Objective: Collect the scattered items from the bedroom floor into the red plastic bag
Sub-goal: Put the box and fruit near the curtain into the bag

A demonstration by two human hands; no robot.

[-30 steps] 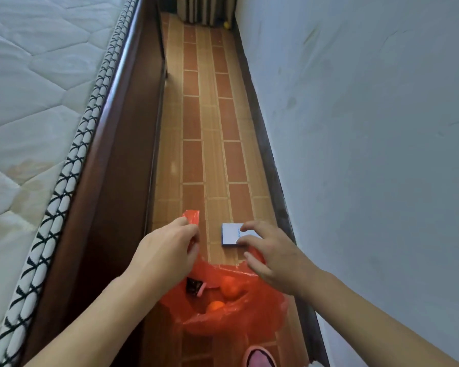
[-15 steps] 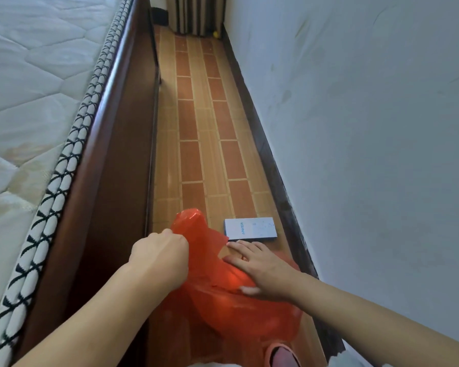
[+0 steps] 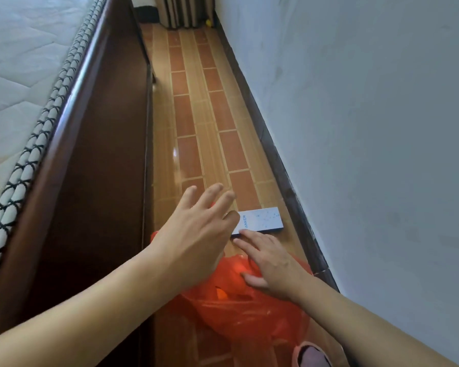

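Narrow strip of tiled floor (image 3: 188, 144) runs between a dark wooden bed frame (image 3: 101, 144) and a pale wall (image 3: 368, 115), with the quilted mattress (image 3: 19, 70) up on the far left. Moving across: the left hand (image 3: 196, 229) reaches out over the floor with fingers spread and straight, gripping nothing, palm down. Just past its little finger, at the fingertips' right, lies the white box (image 3: 261, 221), flat on the tiles, blue lettering on the end nearest that hand; whether the finger actually touches it cannot be told. Below and behind the left palm sits the red plastic bag (image 3: 244, 305), slumped on the floor, something orange (image 3: 221, 294) showing inside it. On to the right hand (image 3: 270, 263): fingers extended, flat, pressing down on the bag's upper edge, thumb laid on the plastic, fingertips pointing toward the box's near edge and stopping just short of it. Beneath that wrist, at the bottom, a pink slipper (image 3: 312, 356) pokes in. Far ahead of both hands, striped curtains (image 3: 183, 11) hang at the end of the passage, a small yellow object (image 3: 208, 22) beside them.
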